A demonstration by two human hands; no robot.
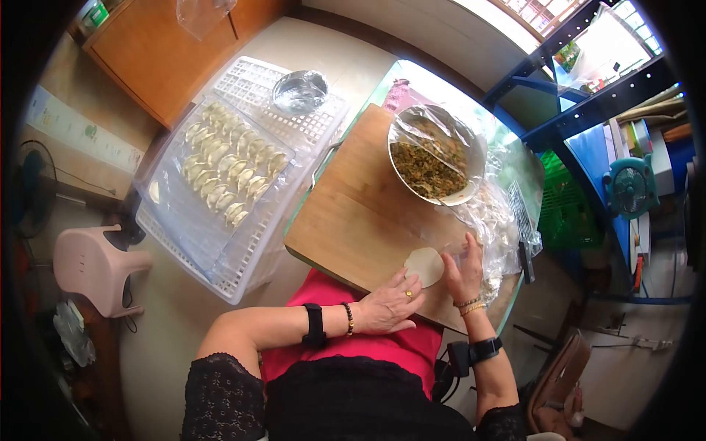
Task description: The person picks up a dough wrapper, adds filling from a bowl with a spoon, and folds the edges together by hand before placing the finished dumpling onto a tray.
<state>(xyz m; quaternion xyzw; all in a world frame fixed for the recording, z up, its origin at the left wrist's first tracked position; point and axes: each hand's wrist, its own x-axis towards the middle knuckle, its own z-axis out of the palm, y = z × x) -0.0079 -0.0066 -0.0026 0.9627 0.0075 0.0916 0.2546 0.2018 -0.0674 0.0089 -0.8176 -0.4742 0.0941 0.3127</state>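
A round, pale dumpling wrapper (424, 267) is at the near edge of the wooden board (346, 213). My left hand (393, 303), with a ring on one finger, has its fingertips on the wrapper's lower left edge and seems to grip it. To the right of the wrapper is my right hand (465, 272), thumb and fingers apart, the thumb close against the wrapper's edge; whether it touches cannot be made out. Beyond the hands stands a metal bowl (476, 165) of chopped green and brown filling (426, 165), partly covered by clear plastic film.
At left, rows of folded dumplings (228, 165) lie on a translucent tray (165, 213) over a white crate (239, 77). A film-covered bowl (300, 92) sits behind them. Crumpled plastic (496, 228) and a dark-handled knife (525, 257) are on the right. A pink stool (92, 268) stands far left.
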